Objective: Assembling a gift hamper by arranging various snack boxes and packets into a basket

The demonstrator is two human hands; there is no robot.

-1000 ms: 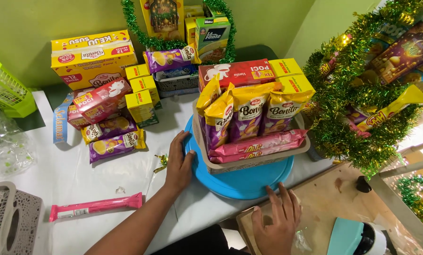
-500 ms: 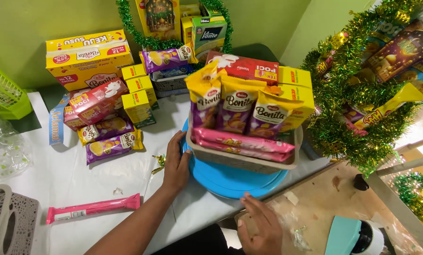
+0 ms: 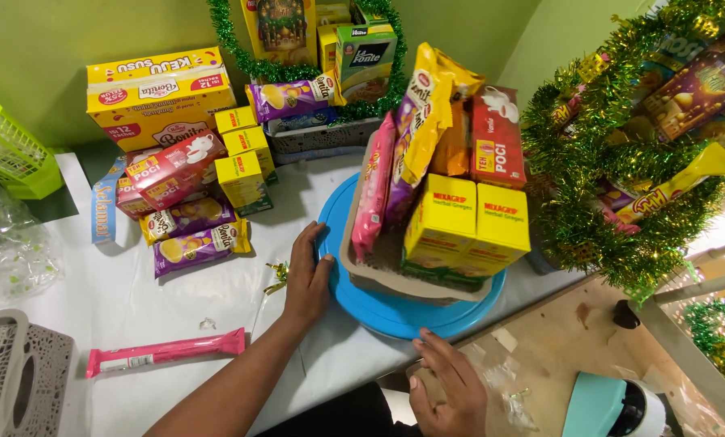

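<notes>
Left hand (image 3: 307,275) lay flat, fingers spread open, palm pressed against blue round turntable (image 3: 395,311) rim at its 9 o'clock; nothing grasped. Right hand (image 3: 451,388) sat loosely open at 6 o'clock, fingertips near rim, holding nothing. Grey tray (image 3: 378,271) with snack packs and yellow boxes (image 3: 467,222) rested atop turntable.
</notes>
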